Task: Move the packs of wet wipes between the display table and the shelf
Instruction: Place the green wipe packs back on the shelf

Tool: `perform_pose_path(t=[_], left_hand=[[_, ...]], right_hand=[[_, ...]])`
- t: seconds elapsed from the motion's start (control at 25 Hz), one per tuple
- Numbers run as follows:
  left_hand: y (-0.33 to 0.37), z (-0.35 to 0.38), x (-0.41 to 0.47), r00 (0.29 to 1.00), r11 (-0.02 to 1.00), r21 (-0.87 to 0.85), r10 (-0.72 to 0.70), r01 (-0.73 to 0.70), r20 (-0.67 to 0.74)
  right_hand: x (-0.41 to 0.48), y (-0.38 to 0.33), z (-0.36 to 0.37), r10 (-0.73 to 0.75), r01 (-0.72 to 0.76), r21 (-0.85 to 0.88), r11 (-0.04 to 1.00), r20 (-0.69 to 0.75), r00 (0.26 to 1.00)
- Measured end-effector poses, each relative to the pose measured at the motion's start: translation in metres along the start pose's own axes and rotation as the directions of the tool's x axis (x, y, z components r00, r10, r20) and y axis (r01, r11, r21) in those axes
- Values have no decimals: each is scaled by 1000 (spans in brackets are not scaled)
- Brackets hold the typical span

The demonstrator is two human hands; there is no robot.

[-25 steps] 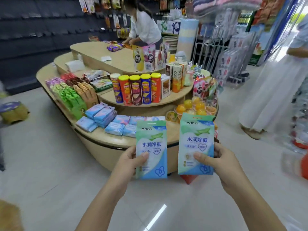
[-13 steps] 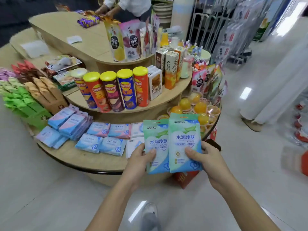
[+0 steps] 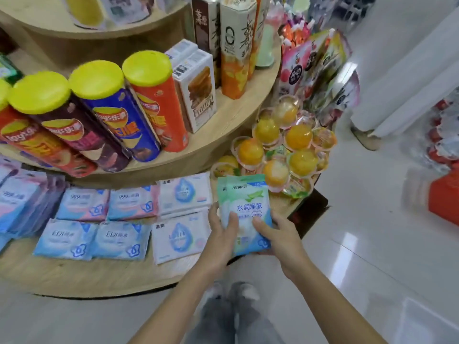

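Observation:
Two green-and-blue packs of wet wipes (image 3: 248, 202) are stacked one over the other, held upright over the right end of the display table's lowest tier (image 3: 82, 274). My left hand (image 3: 221, 234) grips their left edge with the thumb on the front. My right hand (image 3: 278, 234) grips the right edge, thumb on the front too. Only a strip of the rear pack shows at the top left. Several blue, pink and white wipe packs (image 3: 178, 232) lie flat in rows on the tier to the left of my hands.
Yellow-lidded chip cans (image 3: 111, 112) and snack boxes (image 3: 198, 90) stand on the tier above. Orange jelly cups (image 3: 285, 145) pile just beyond the held packs. A person in white (image 3: 397, 70) stands on the tiled floor at right. A red box (image 3: 444, 199) sits far right.
I have walked up to the table and lowered the packs. My hands came together, so the two packs, earlier side by side, now overlap in one stack.

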State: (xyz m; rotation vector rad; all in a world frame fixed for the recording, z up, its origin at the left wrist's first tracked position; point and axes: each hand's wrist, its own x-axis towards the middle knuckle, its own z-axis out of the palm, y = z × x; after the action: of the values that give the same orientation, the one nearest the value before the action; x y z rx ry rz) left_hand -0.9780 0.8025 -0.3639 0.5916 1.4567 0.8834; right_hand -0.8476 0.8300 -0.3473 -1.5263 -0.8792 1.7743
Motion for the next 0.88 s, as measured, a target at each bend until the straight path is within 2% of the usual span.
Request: perform_pose_path(t=[0.16, 0.24, 0.32, 0.4, 0.44, 0.56, 0.72, 0.88], left_hand=[[-33, 8, 30, 999, 999, 27, 40, -40, -30], [-47, 9, 42, 991, 996, 77, 60, -51, -118], [-56, 10, 52, 969, 971, 237, 97, -42, -227], [-62, 10, 62, 946, 878, 478, 142, 15, -291], [-65, 10, 67, 938, 842, 540, 168, 24, -303], [-75, 5, 83, 924, 820, 571, 192, 33, -329], [-75, 0, 104, 899, 801, 584, 151, 132, -411], [-64, -1, 117, 879, 806, 576, 174, 132, -445]], right_hand=[[40, 27, -2, 51, -51, -62, 997, -10, 999], [57, 41, -3, 74, -74, -100, 992, -6, 997], [70, 52, -3, 81, -82, -147, 986, -10, 997], [81, 61, -2, 84, -87, -170, 982, -28, 996], [87, 64, -2, 90, -95, -168, 981, -41, 995], [100, 71, 0, 80, -88, -199, 976, -49, 996], [121, 74, 8, 40, -71, -304, 950, -108, 993], [136, 73, 17, -14, -62, -464, 884, -159, 987]])
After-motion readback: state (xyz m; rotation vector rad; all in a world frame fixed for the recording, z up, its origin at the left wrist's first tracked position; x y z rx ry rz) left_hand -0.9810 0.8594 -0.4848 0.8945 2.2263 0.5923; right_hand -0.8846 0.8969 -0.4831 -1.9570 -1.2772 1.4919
